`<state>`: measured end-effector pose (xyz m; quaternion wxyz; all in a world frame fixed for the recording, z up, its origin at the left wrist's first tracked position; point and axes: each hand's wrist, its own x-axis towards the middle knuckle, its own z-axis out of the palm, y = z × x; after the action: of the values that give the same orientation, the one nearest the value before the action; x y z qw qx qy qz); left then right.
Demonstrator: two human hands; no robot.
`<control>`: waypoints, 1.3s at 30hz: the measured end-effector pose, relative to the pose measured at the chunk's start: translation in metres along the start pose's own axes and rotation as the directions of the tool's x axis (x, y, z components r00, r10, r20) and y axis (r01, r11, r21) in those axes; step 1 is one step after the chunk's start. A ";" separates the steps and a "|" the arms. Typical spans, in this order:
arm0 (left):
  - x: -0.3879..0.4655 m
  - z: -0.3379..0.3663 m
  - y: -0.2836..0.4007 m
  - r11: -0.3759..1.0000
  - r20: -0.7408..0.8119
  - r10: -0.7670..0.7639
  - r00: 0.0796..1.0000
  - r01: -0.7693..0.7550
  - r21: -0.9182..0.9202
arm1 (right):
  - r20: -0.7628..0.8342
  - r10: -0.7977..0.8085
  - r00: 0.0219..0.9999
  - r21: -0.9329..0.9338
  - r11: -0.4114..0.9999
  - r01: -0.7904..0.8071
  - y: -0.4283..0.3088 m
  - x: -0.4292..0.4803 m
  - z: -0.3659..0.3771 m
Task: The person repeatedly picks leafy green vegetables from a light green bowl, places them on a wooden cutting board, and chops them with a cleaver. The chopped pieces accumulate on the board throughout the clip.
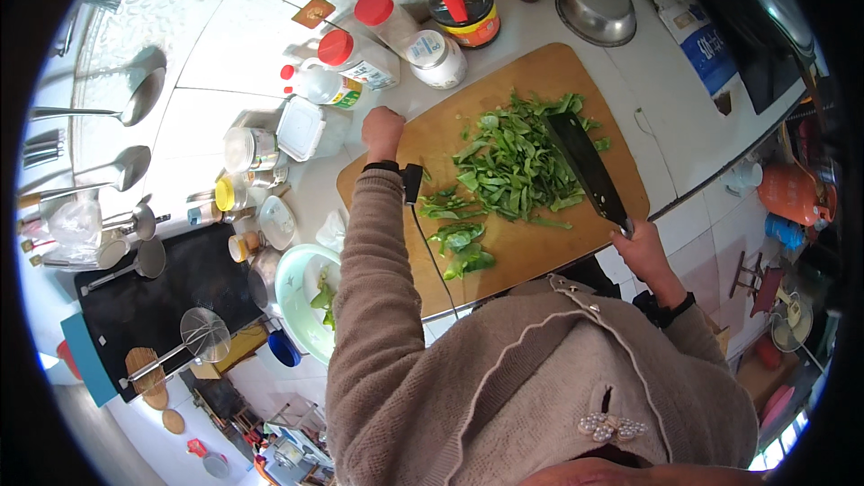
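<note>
In the head view, my right hand (644, 250) grips the handle of a dark-bladed kitchen cleaver (586, 167). Its blade lies against the right side of a heap of chopped leafy greens (516, 162). Those greens rest on a wooden cutting board (540, 253), with larger leaf pieces (462, 250) nearer to me on its left. My left hand (383, 129) is curled into a fist at the board's upper left edge, and no thing shows in it. The undersides of its fingers are hidden.
A pale green basin (290, 297) with some leaves stands left of my left forearm. Red-capped jars (358, 57), a white-lidded jar (437, 59) and a large dark sauce jug (466, 10) line the back. A metal bowl (595, 10) sits beyond the board. A cable (428, 250) hangs from my left wrist.
</note>
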<state>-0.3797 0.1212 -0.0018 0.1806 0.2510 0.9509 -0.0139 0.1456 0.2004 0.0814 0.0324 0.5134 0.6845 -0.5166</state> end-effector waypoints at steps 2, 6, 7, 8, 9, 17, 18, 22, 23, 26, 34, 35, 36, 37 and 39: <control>-0.005 -0.005 0.003 0.999 0.003 -0.028 1.000 0.028 0.030 | -0.028 -0.035 0.999 0.001 0.999 0.035 0.003 -0.005 0.001; -0.004 -0.008 0.001 0.999 0.046 -0.017 0.999 0.015 0.040 | -0.043 -0.022 0.999 -0.015 1.000 0.021 0.006 -0.012 0.006; 0.002 -0.007 -0.003 1.000 0.053 -0.010 0.999 0.009 0.027 | -0.052 -0.058 0.997 -0.022 0.998 0.057 0.006 -0.013 0.008; 0.009 -0.004 -0.007 0.999 0.064 0.004 0.998 -0.006 0.033 | -0.054 -0.060 0.997 -0.013 0.998 0.059 0.006 -0.015 0.010; 0.017 0.001 -0.011 0.999 0.066 0.021 0.998 -0.024 0.040 | -0.045 -0.023 0.999 0.018 1.000 0.024 0.006 -0.017 0.012; 0.042 0.021 -0.033 0.900 0.150 0.433 0.889 -0.436 -0.014 | -0.082 0.004 0.997 0.039 0.999 -0.001 0.004 -0.034 0.027; 0.041 0.019 -0.034 0.889 0.204 0.456 0.866 -0.455 -0.055 | -0.079 0.039 0.996 0.056 0.998 -0.034 0.003 -0.036 0.028; 0.038 0.008 -0.042 0.835 0.280 0.548 0.788 -0.537 -0.120 | -0.123 -0.029 0.992 0.046 0.998 0.035 0.001 -0.038 0.033; 0.036 0.005 -0.041 0.827 0.228 0.560 0.797 -0.555 -0.092 | -0.134 -0.048 0.990 0.043 0.998 0.054 0.001 -0.038 0.035; 0.016 -0.003 -0.030 0.820 0.087 0.572 0.815 -0.566 -0.087 | -0.151 -0.049 0.987 0.023 0.998 0.053 0.002 -0.036 0.038; -0.131 -0.019 -0.005 0.584 -0.138 0.611 0.779 -0.562 -0.586 | 0.040 -0.084 0.996 -0.065 0.994 0.087 -0.023 -0.019 0.035; -0.151 -0.020 -0.012 0.616 -0.121 0.578 0.807 -0.529 -0.584 | 0.084 -0.105 0.991 -0.099 0.989 0.113 -0.029 -0.017 0.034; -0.176 -0.019 -0.021 0.640 -0.114 0.549 0.828 -0.504 -0.580 | 0.130 -0.125 0.984 -0.131 0.981 0.142 -0.034 -0.012 0.033; -0.200 -0.015 -0.030 0.651 -0.127 0.527 0.840 -0.495 -0.576 | 0.175 -0.146 0.974 -0.162 0.971 0.174 -0.040 -0.007 0.031; -0.254 -0.003 -0.047 0.741 -0.155 0.462 0.873 -0.476 -0.474 | 0.284 -0.236 0.929 -0.240 0.921 0.307 -0.049 0.004 0.032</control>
<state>-0.1981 -0.0394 0.0874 0.2238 0.4268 0.8300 0.2808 0.0918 0.1829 0.0973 0.1178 0.3340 0.8059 -0.4744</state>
